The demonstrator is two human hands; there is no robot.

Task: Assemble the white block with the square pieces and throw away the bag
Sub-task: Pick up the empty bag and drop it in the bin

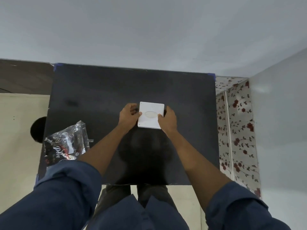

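Note:
A white square block (150, 108) with an oval opening in its top sits at the middle of the black table (99, 90). My left hand (128, 116) grips its left edge, thumb and fingers pinched on the side. My right hand (167, 119) holds its right edge, thumb resting near the oval. A crinkled clear plastic bag (66, 143) with dark print lies on the table's near left corner, apart from both hands. No separate square pieces show.
The table stands against a pale wall. A floral cloth (235, 127) hangs along the right side. A round black object (37, 128) sits on the floor at the left. My legs stand at the table's front edge.

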